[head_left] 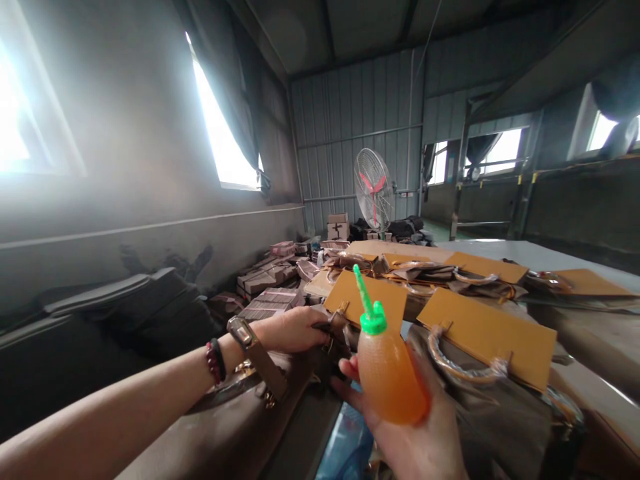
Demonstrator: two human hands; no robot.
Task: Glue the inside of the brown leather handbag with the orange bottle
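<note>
The right hand (420,433) gripped an orange squeeze bottle with a green nozzle (387,377), tip upright (likely to avoid drips). Just left of it, the left hand (295,330) pressed down on a brown leather bag (240,413) on the bench (545,257), fingers curled over it.

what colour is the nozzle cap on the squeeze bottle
Bright green, on the orange squeeze bottle in the right hand; head view.
</note>
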